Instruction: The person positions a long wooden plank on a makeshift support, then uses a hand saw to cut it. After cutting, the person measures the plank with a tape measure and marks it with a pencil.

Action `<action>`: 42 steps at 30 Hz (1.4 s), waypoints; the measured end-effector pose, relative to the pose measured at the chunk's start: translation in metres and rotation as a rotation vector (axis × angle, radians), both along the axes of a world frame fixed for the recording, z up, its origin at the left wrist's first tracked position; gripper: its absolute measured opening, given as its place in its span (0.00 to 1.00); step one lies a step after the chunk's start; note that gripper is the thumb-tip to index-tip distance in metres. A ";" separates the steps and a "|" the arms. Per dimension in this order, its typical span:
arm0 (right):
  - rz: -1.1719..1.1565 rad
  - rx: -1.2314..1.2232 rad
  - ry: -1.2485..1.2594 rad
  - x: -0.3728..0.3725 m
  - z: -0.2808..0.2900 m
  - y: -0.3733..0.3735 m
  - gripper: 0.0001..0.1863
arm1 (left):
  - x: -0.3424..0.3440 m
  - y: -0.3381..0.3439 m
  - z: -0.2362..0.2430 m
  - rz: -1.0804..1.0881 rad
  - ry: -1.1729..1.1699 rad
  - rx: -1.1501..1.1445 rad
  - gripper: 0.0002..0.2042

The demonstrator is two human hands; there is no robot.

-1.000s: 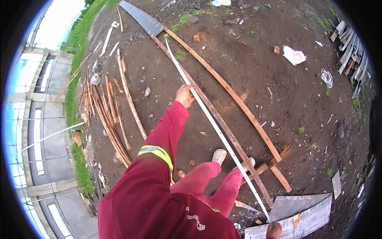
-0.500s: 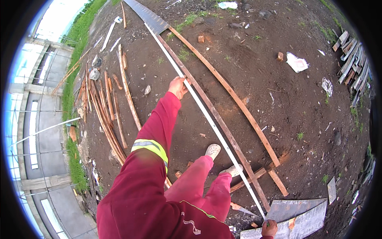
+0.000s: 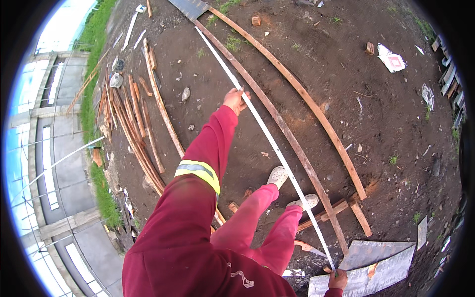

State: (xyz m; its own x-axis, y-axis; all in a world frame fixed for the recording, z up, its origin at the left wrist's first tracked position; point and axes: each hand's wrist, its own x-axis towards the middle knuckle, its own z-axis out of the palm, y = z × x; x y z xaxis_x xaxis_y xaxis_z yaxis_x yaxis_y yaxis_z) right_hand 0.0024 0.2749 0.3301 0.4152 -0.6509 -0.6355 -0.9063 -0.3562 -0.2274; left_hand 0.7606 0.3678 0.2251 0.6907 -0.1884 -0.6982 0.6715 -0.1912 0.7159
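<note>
A long, thin white tape measure (image 3: 277, 152) with small dark marks runs slantwise across the view, lifted beside a brown wooden plank (image 3: 297, 148). My left hand (image 3: 235, 102) is closed around the blade partway along, and the blade's free end reaches beyond it toward a grey sheet (image 3: 190, 7). At the lower right my right hand (image 3: 338, 279) grips the near end, where a bit of green shows; its fingers partly hide what is there. A second plank (image 3: 307, 99) lies to the right of the first.
Short timber pieces (image 3: 324, 217) lie under the planks' near ends. Beside my right hand are grey sheets (image 3: 376, 265) and a handsaw (image 3: 310, 247). Loose wood (image 3: 131, 133) lies left; scrap boards (image 3: 452, 81) are heaped far right. My light clogs (image 3: 278, 176) stand near the tape.
The view has shifted, so the ground scene sits differently. Both hands still hold the tape, which has drawn a little away from the plank, its far end now farther from the grey sheet.
</note>
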 end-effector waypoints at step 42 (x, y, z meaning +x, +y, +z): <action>-0.041 0.019 -0.002 0.005 -0.005 -0.001 0.07 | -0.006 -0.007 0.009 -0.001 -0.038 0.012 0.10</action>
State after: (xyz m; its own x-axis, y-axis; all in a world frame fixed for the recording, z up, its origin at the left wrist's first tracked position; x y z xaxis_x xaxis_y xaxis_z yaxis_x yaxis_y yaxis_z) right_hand 0.0070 0.2742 0.3251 0.3899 -0.6553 -0.6469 -0.9195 -0.3147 -0.2354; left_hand 0.7550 0.3608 0.2345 0.7167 -0.1810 -0.6735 0.6434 -0.2011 0.7387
